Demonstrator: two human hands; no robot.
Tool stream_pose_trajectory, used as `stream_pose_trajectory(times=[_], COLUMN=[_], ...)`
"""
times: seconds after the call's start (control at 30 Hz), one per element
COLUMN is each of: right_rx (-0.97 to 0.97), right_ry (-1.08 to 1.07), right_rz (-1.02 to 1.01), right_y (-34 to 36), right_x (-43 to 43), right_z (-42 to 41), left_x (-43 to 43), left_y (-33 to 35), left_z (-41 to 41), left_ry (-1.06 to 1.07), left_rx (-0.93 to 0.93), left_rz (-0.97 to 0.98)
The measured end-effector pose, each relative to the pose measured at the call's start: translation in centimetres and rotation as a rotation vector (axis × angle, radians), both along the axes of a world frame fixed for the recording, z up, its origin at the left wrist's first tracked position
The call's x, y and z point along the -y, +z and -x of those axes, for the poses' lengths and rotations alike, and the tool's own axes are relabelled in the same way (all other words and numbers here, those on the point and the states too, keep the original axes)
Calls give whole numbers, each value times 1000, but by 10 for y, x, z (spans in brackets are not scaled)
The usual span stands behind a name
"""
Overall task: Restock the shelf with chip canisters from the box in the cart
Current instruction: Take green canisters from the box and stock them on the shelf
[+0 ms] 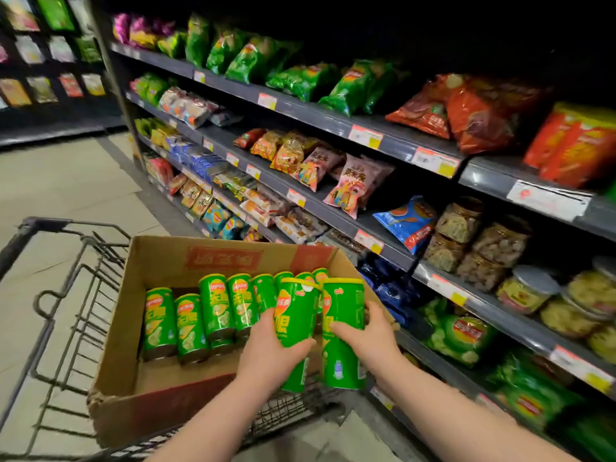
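Note:
A cardboard box (156,258) sits in a wire cart (60,295) and holds several upright green chip canisters (186,325). My left hand (270,351) grips one green canister (295,311), lifted above the box's right side. Beside it, my right hand (365,338) grips a second green canister (343,361). The two held canisters stand upright, side by side and close together. The shelf unit (350,225) rises to the right of the cart.
The shelves carry bags of chips and snacks (300,78), plastic jars (526,288) and price tags (435,161) along their edges. Green chip bags (463,335) lie on a low shelf right of my hands. Tiled floor (56,195) stretches to the left.

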State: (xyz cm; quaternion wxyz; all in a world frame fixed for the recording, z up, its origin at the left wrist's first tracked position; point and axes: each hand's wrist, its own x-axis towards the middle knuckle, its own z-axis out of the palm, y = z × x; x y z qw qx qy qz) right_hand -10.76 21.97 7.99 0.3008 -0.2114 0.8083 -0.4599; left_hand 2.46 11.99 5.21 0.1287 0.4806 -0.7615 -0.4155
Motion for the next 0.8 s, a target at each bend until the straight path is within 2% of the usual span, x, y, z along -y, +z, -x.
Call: stream_pose_trajectory(times=[0.43, 0.8], right_rx=[7, 2], right_ry=[-256, -539], right_rz=[84, 103], right_y=[18, 21], right_x=[-130, -341], right_z=[18, 14], left_x=[-94, -283], left_y=[17, 22], left_z=[50, 87], left_ry=[-230, -527], left_rx=[-79, -114], left_rz=[42, -33])
